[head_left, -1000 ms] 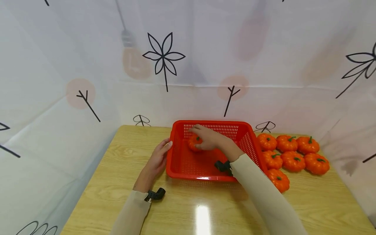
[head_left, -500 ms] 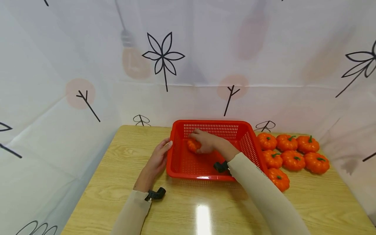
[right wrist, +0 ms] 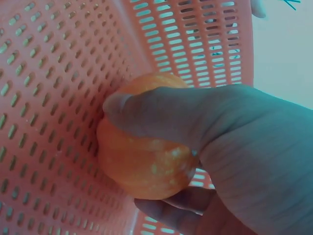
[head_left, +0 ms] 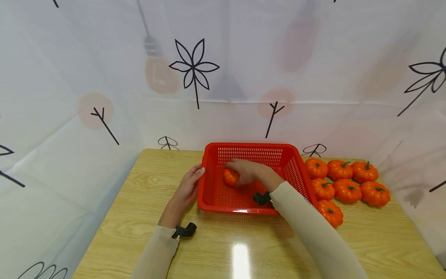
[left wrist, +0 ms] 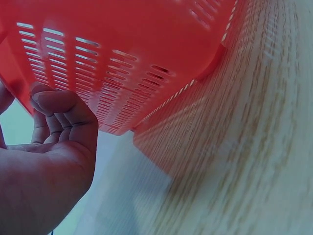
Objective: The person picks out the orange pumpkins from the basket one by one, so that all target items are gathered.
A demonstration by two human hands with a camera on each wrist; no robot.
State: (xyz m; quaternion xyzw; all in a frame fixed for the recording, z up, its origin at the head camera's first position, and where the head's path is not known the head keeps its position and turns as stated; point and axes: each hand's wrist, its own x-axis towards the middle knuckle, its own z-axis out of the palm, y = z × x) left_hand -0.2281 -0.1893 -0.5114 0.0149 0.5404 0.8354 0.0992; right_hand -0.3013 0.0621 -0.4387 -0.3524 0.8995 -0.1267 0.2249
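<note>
A small orange pumpkin point(head_left: 230, 178) is inside the red plastic basket point(head_left: 240, 211), toward its left side. My right hand point(head_left: 248, 171) reaches in over it and grips it. In the right wrist view the thumb lies across the pumpkin point(right wrist: 146, 166), other fingers curl beneath, and the pumpkin is close to the basket's perforated floor; whether it touches is unclear. At the basket's left side my left hand point(head_left: 187, 188) holds the rim, the thumb on the edge. Seen from the left wrist, its fingers bend up against the slotted wall point(left wrist: 117, 73).
Right of the basket, several orange pumpkins point(head_left: 347, 191) with green stems sit close together on the wooden table point(head_left: 139, 217). One pumpkin point(head_left: 331, 213) lies nearest the front, by the basket's corner. A patterned white cloth point(head_left: 226, 120) hangs behind and at the sides.
My right hand and the pumpkin have shifted slightly toward me and lower in the basket. The pumpkin has turned, and its stem no longer shows. My left hand stays on the rim.
</note>
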